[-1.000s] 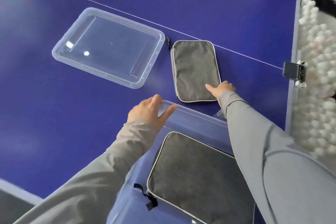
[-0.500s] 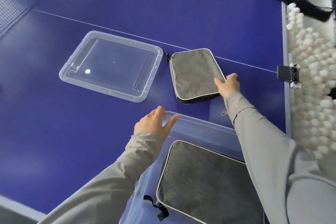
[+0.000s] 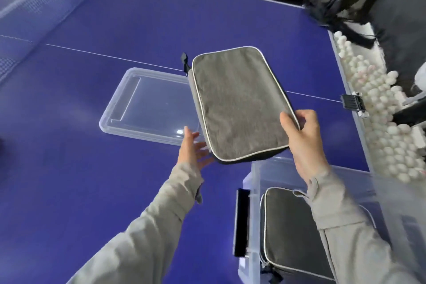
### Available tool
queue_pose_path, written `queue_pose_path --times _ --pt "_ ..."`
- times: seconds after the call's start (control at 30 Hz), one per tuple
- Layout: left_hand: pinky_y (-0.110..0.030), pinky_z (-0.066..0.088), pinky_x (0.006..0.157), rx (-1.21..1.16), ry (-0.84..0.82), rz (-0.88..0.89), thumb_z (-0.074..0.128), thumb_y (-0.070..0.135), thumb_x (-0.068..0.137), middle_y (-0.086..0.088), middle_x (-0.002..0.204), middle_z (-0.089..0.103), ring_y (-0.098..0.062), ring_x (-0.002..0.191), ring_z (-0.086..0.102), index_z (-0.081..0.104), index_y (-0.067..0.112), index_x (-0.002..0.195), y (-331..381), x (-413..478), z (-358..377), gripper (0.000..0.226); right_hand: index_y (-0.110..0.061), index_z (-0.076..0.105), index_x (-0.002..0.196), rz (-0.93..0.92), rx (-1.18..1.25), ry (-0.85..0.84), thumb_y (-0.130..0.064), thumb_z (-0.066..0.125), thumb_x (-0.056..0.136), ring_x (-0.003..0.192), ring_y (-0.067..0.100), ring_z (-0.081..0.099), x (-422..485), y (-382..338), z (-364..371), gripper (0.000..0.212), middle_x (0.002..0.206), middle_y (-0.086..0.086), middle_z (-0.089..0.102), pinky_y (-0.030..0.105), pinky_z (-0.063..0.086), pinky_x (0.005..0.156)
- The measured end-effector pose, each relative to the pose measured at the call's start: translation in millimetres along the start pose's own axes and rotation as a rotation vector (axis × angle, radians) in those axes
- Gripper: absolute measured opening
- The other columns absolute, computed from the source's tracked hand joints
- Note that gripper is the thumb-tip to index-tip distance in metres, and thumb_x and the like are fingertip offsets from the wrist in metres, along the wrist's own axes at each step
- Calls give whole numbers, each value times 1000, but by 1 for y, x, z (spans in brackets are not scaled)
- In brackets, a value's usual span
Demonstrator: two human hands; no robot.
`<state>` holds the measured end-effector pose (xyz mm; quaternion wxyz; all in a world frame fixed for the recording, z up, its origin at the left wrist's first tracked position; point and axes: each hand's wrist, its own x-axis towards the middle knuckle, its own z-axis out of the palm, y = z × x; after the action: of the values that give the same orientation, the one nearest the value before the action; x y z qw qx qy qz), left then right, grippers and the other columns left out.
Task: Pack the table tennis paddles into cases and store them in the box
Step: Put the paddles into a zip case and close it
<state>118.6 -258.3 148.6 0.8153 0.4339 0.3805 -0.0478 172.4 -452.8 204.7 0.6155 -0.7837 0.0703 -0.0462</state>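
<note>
A grey paddle case (image 3: pixel 237 104) with silver piping is lifted off the blue table, tilted. My right hand (image 3: pixel 304 140) grips its near right corner, thumb on top. My left hand (image 3: pixel 192 148) is open with spread fingers at the case's near left corner, touching or just under its edge. Below, the clear plastic box (image 3: pixel 255 182) stands at the lower right, with a second grey case (image 3: pixel 288 233) lying flat inside it, partly hidden by my right sleeve.
The box's clear lid (image 3: pixel 143 108) lies flat on the table to the left, behind the raised case. A tray of many white balls (image 3: pixel 382 127) runs along the table's right edge. A net (image 3: pixel 27 2) is at far left. Bags stand beyond the far edge.
My right hand has lifted the grey case off the table and brought it toward the box. My left hand has left the box rim and risen to the case's near left corner.
</note>
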Motion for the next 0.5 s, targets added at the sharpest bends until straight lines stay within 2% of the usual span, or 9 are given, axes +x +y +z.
queue_pose_path --times 0.07,0.13,0.17,0.27,0.4,0.5 --pt "-26 49 57 -26 -128 -40 34 65 87 -3 86 60 -14 67 59 59 24 99 39 10 -50 50 -27 47 85 -12 12 0 -23 62 89 57 -9 46 -44 -5 37 16 74 -11 50 4 38 56" --pt "-33 57 71 31 -211 -14 52 69 75 -4 101 68 -19 81 68 63 24 107 64 13 -100 56 -27 48 85 -8 7 -26 -20 62 90 59 -8 46 -93 -1 80 17 74 -12 50 4 38 58" --pt "-38 57 78 42 -211 14 61 63 72 -5 108 69 -22 90 69 62 24 113 74 10 -125 57 -27 48 86 9 -9 -41 -20 62 90 60 -7 47 -117 2 101 17 74 -12 51 4 38 58" --pt "-34 58 70 152 -54 121 74 36 76 -4 102 71 -23 87 70 63 23 106 92 -1 -203 35 -24 47 92 121 -78 -102 -25 63 88 67 -3 53 -187 13 161 16 81 -9 56 7 42 62" --pt "-25 55 57 226 4 141 73 25 79 3 83 74 -14 72 71 64 23 95 91 -20 -296 19 -22 47 103 333 -257 -223 -36 64 85 89 8 57 -258 33 209 29 95 -10 59 16 43 72" --pt "-19 54 59 310 -17 185 75 23 77 8 83 74 -10 74 70 65 27 93 83 -35 -347 19 -25 50 112 320 -361 -249 -32 64 86 102 10 56 -287 37 229 30 109 -7 57 24 44 84"
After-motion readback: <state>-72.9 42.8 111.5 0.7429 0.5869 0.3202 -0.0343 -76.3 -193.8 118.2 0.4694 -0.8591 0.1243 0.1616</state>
